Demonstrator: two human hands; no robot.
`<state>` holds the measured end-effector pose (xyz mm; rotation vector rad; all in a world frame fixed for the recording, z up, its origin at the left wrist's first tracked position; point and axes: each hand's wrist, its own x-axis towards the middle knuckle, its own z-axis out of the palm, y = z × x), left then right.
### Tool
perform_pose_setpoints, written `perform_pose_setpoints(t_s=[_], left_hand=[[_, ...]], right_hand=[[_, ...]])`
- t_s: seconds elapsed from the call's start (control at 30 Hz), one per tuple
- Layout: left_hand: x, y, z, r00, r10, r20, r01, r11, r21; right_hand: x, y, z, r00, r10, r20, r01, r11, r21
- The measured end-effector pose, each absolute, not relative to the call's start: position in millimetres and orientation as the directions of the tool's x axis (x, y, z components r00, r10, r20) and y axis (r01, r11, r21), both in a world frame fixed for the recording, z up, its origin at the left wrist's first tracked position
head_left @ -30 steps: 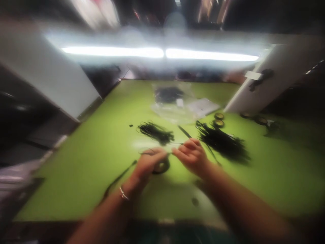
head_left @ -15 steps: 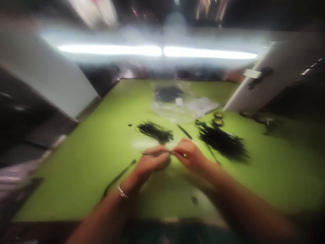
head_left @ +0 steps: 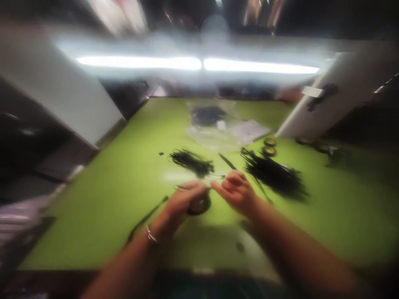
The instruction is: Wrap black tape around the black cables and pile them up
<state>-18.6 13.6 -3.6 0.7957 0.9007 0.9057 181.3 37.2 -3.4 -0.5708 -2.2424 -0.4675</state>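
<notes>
One thin dark cord [head_left: 181, 188] was pinched in the left hand [head_left: 186, 197], above the green table [head_left: 124, 170], much of it hidden behind the fingers. Just beside it, the right hand [head_left: 238, 191] had its fingers curled, but blur left me unable to tell whether they gripped anything. Below the left hand showed a dark roll [head_left: 199, 207], its top covered, held or resting I could not tell.

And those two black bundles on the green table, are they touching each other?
Apart. In the head view, green tabletop shows between the smaller bundle and the larger bundle to its right, with a dark strip lying in that gap.
</notes>
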Motion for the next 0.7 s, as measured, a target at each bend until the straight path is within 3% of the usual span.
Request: perform_pose_setpoints(t_s=[0.1, 0.17, 0.27, 0.37, 0.47, 0.53, 0.6, 0.7], left_hand=[[-18.5, 14.0, -5.1, 0.26, 0.944, -0.204, -0.181, 0.255, 0.95], [-19.6, 14.8, -6.2, 0.173, 0.985, 0.01, 0.022, -0.014, 1.0], [-21.8, 16.4, -8.6, 0.209, 0.908, 0.362, 0.304, -0.412, 0.859], [-24.2, 18.3, -11.4, 0.327, 0.838, 0.437, 0.319, -0.533, 0.784], [-25.0, 19.0, -11.0, 0.313, 0.872, 0.377, 0.316, -0.47, 0.824], [-23.3, 17.2, -7.4, 0.24, 0.95, 0.202, 0.309, -0.272, 0.911], [-20.4, 14.0, -2.6, 0.253, 0.966, -0.05, 0.268, -0.02, 0.963], [-17.1, 11.2, 1.8, 0.3, 0.916, -0.265, 0.185, 0.217, 0.958]], right_hand=[[178.3, 38.5, -5.1, -0.621, 0.408, 0.669, 0.578, 0.815, 0.039], [175.6, 40.0, -5.0, -0.645, 0.521, 0.559, 0.596, 0.801, -0.059], [171.3, 40.7, -2.4, -0.69, 0.608, 0.393, 0.593, 0.786, -0.176], [168.2, 39.0, 2.4, -0.727, 0.652, 0.217, 0.566, 0.747, -0.349], [167.8, 37.1, 6.1, -0.667, 0.726, 0.167, 0.574, 0.643, -0.507], [168.4, 36.0, 6.6, -0.639, 0.739, 0.213, 0.572, 0.641, -0.511], [168.9, 34.7, 5.4, -0.619, 0.737, 0.271, 0.634, 0.672, -0.381], [168.3, 32.9, 2.9, -0.653, 0.674, 0.345, 0.688, 0.719, -0.103]])
